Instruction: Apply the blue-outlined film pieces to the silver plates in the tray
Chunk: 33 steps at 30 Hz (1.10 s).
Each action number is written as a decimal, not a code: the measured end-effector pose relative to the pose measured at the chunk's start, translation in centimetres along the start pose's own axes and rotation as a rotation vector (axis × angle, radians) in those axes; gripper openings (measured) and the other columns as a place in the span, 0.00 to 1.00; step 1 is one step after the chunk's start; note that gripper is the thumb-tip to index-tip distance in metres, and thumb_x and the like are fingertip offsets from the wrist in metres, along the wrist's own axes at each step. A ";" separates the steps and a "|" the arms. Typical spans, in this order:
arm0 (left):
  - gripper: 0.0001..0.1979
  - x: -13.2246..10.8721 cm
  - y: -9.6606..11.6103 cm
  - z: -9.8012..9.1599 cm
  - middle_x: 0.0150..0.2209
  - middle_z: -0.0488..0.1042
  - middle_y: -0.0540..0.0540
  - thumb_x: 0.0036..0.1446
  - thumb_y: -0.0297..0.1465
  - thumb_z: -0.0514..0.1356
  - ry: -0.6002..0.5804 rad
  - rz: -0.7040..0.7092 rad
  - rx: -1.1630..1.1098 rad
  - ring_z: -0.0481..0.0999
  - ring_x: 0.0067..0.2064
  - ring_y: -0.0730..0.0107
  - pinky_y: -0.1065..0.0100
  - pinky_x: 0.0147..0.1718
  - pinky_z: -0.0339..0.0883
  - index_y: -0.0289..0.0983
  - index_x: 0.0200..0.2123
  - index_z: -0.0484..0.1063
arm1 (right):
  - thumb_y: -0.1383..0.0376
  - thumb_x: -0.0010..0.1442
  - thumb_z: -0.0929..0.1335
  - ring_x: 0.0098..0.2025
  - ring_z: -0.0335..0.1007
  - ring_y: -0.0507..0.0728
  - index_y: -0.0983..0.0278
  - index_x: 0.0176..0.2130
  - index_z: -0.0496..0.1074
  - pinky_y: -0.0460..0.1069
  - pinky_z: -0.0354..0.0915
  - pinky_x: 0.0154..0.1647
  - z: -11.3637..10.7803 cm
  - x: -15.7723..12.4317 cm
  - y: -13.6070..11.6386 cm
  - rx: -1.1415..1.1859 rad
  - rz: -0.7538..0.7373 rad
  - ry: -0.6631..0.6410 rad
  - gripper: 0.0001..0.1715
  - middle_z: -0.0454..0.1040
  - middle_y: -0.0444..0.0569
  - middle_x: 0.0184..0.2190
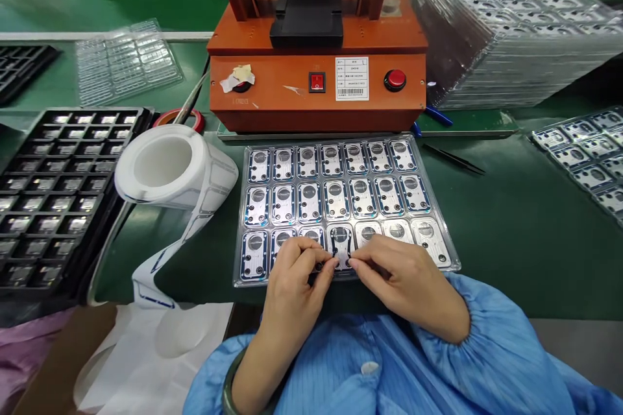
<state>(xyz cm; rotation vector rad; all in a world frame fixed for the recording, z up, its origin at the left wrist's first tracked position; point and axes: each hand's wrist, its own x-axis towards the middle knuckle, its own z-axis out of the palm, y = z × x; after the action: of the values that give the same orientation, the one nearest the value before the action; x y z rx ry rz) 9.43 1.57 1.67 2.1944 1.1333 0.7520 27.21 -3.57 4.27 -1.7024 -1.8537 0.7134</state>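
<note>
A clear plastic tray (pixel 450 253) lies on the green mat in front of me, holding three rows of small metal plates. Most plates carry a blue-edged film; a few at the right of the near row look bare. My left hand (pixel 292 279) and my right hand (pixel 403 282) meet over the near row's middle plate (pixel 341 240). Both pinch with thumb and forefinger at a thin film on that plate. Each hand's fingers are curled and closed. Blue sleeves cover my arms.
An orange press machine (pixel 316 52) stands behind the tray. A white label roll (pixel 170 165) trails its liner at left, beside a black compartment tray (pixel 53 194). Stacked clear trays (pixel 511 32) sit back right, tweezers (pixel 455 159) lie right, and another filled tray (pixel 584 155) shows at far right.
</note>
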 end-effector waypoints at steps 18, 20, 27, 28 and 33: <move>0.02 0.3 -0.5 -0.7 0.38 0.66 0.47 0.58 0.27 0.59 -0.156 -0.010 -0.013 0.70 0.41 0.66 0.62 0.40 0.68 0.39 0.35 0.70 | 0.66 0.62 0.64 0.26 0.65 0.51 0.63 0.30 0.70 0.45 0.58 0.25 -0.2 0.2 0.8 -0.075 -0.039 -0.048 0.09 0.70 0.43 0.25; 0.02 0.5 -0.5 -0.9 0.39 0.65 0.46 0.58 0.27 0.59 -0.194 -0.029 -0.003 0.69 0.42 0.66 0.61 0.41 0.67 0.39 0.35 0.69 | 0.67 0.61 0.66 0.26 0.65 0.51 0.62 0.30 0.69 0.45 0.57 0.25 -0.2 0.2 0.7 -0.089 -0.012 -0.068 0.06 0.70 0.42 0.26; 0.03 0.4 -0.3 -0.7 0.38 0.65 0.47 0.57 0.26 0.58 -0.166 -0.054 0.012 0.70 0.41 0.65 0.61 0.40 0.68 0.40 0.34 0.70 | 0.67 0.60 0.66 0.26 0.65 0.51 0.62 0.32 0.69 0.45 0.58 0.25 0.1 0.3 0.7 -0.093 -0.001 -0.034 0.04 0.69 0.42 0.25; 0.03 0.3 -0.3 -0.7 0.38 0.66 0.47 0.57 0.27 0.58 -0.143 -0.049 -0.002 0.71 0.40 0.65 0.62 0.39 0.69 0.40 0.34 0.70 | 0.67 0.60 0.66 0.25 0.65 0.51 0.62 0.33 0.70 0.45 0.58 0.24 0.2 0.2 0.8 -0.072 -0.001 -0.004 0.04 0.70 0.42 0.25; 0.03 -0.1 -0.4 -0.8 0.36 0.69 0.48 0.59 0.27 0.57 -0.071 0.013 -0.162 0.71 0.37 0.69 0.67 0.35 0.68 0.40 0.36 0.68 | 0.67 0.61 0.66 0.25 0.66 0.50 0.62 0.35 0.69 0.45 0.62 0.27 0.6 -0.5 0.6 0.143 0.002 0.152 0.02 0.71 0.42 0.25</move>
<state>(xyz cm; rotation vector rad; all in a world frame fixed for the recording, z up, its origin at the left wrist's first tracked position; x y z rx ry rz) 8.60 1.87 1.94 2.0781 0.9878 0.7386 27.30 -4.01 3.38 -1.6208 -1.6579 0.6806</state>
